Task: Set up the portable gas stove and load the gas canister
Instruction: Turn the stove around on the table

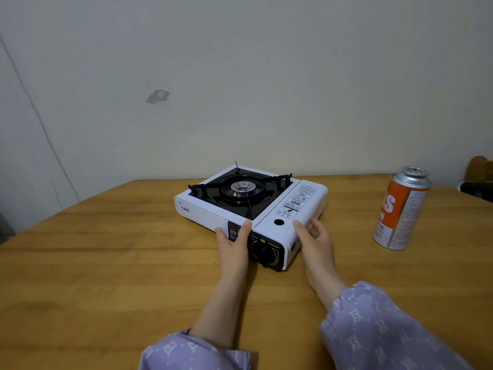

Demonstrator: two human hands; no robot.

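Note:
A white portable gas stove (202,212) sits on the wooden table (106,263), its black burner pan facing up and its canister cover (296,206) closed on the right side. My left hand (234,241) grips the stove's front edge just left of the black control knob (266,253). My right hand (316,241) holds the front right corner, fingers along the side. An orange and silver gas canister (401,209) stands upright on the table to the right, well apart from the stove and both hands.
A pale wall rises directly behind the table's far edge. At the far right, a dark object (477,189) and a brown wooden piece (478,166) sit beyond the canister. Purple patterned sleeves cover both forearms.

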